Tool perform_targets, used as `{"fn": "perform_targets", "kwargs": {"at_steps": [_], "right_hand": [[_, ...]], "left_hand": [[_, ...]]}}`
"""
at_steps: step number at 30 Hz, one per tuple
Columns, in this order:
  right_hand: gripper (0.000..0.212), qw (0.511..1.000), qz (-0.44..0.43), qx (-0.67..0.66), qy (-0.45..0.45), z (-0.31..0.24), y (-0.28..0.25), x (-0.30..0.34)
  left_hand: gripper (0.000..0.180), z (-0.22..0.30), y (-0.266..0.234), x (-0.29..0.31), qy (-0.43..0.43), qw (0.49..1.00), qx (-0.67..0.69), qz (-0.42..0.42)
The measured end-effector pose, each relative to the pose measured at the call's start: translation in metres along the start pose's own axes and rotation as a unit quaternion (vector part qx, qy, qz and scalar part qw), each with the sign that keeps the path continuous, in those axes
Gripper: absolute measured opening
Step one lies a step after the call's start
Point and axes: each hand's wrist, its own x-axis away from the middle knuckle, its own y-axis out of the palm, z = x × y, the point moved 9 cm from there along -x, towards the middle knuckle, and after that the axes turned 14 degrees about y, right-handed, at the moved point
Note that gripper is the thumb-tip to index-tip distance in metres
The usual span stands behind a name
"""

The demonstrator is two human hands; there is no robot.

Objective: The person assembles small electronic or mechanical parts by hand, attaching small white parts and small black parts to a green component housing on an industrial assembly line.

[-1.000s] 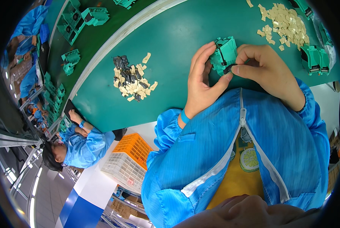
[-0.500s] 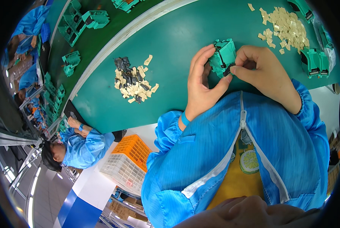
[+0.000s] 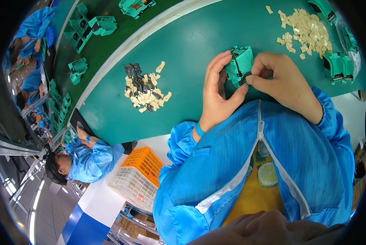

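A green plastic housing [image 3: 243, 61] with a black strip down its side is held in my left hand [image 3: 219, 92], fingers behind its left side and thumb at its near corner. My right hand [image 3: 275, 73] is closed in a pinch, thumb and index finger at a small black piece [image 3: 244, 78] on the housing's near edge. The thumb tips almost meet there. My fingers partly hide the black piece, so I cannot tell whether it is fixed to the housing.
On the green table [image 3: 183, 53] lie a pile of cream paper bits and black scraps [image 3: 145, 87] at left and a larger cream heap [image 3: 309, 30] at right. More green housings [image 3: 338, 67] stand at the right edge. Beyond a pale rail [image 3: 121, 45] are others. A co-worker [image 3: 89, 159] sits left, near stacked crates [image 3: 140, 171].
My right thumb and fingertips have shifted slightly left over the housing's near corner. The housing has tilted a little and moved slightly toward me in my left hand.
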Motion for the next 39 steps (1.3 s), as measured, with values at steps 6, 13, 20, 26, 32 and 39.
{"fn": "perform_targets", "kwargs": {"at_steps": [6, 13, 20, 26, 32, 39], "right_hand": [[0.018, 1.000, 0.008, -0.013, -0.021, -0.005, -0.002, -0.001], [0.036, 0.987, -0.009, -0.156, -0.046, 0.004, -0.002, -0.008], [0.036, 0.970, -0.068, -0.219, -0.074, 0.005, 0.003, -0.005], [0.029, 0.944, 0.028, -0.251, -0.214, -0.013, -0.033, -0.006], [0.015, 0.923, 0.163, -0.238, -0.255, -0.007, -0.066, -0.027], [0.007, 0.964, 0.053, -0.152, -0.209, 0.006, -0.037, -0.011]], "left_hand": [[0.062, -0.004, -0.002, -0.001, -0.018, 1.000, 0.014, 0.017], [0.061, 0.007, -0.005, -0.002, 0.015, 0.999, -0.002, 0.045], [0.058, 0.014, 0.005, -0.002, -0.013, 0.999, 0.045, 0.003], [0.052, 0.048, 0.008, -0.056, 0.055, 0.998, -0.023, -0.014], [0.046, 0.085, -0.029, -0.159, 0.305, 0.839, -0.424, 0.151], [0.045, -0.005, -0.042, -0.206, 0.280, 0.746, -0.601, 0.071]]}}
